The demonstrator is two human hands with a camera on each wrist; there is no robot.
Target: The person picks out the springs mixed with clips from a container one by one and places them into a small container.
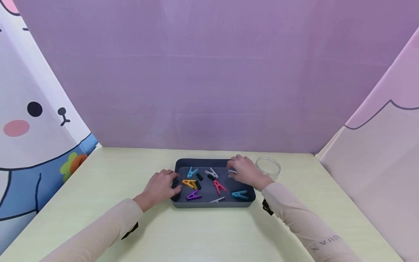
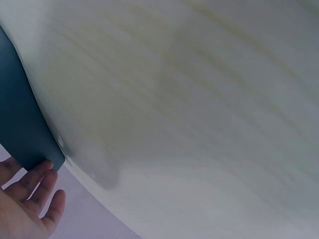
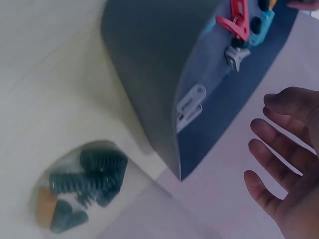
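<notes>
A dark grey tray [image 1: 212, 205] holds several plastic clips, among them a light blue clip [image 1: 191, 173], a yellow clip [image 1: 187, 184], a purple clip [image 1: 193, 195], a red clip [image 1: 218, 186] and a teal clip [image 1: 240, 195]. My left hand [image 1: 159, 186] touches the tray's left end, thumb and fingers spread along the rim. Over the right end of the tray is my right hand [image 1: 246, 171], fingers loosely bent and nothing between them in the right wrist view. Closest to it lies a white clip [image 3: 190, 107] inside the tray wall.
Small black cylinders [image 1: 199, 177] lie among the clips. A clear round jar [image 1: 279, 169] stands just right of the tray, beside my right wrist; dark ribbed shapes [image 3: 89, 172] show in it. A purple backdrop [image 1: 209, 91] rises behind the pale table [image 1: 209, 233].
</notes>
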